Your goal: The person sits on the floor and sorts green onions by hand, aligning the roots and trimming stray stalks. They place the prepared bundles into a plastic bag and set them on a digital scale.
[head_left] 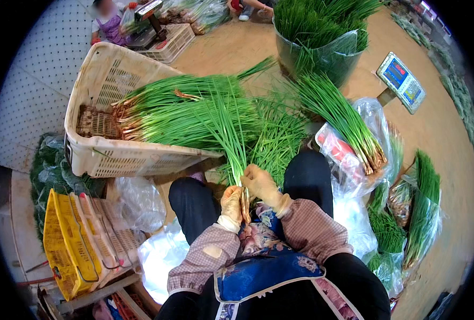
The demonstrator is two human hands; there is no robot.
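Between my knees I hold a small bunch of scallions (236,152), green tops pointing away from me and brownish root ends down. My left hand (230,206), in a pale glove, is closed around the lower stalks. Just above it, on the right side of the stalks, my gloved right hand (261,184) has its fingers pinched together at the bunch. Beyond my hands, a heap of scallions (194,114) lies in a tipped beige plastic crate (146,168), roots to the left. Loose green leaves (279,138) are piled right of the crate's mouth.
Right of my knee, a scallion bundle (349,125) rests on a plastic-covered scale, its display (402,80) standing behind. A large bag of greens (322,53) stands ahead. Yellow crate (69,248) at lower left; bagged scallions (423,208) at right. A person (111,26) sits far left.
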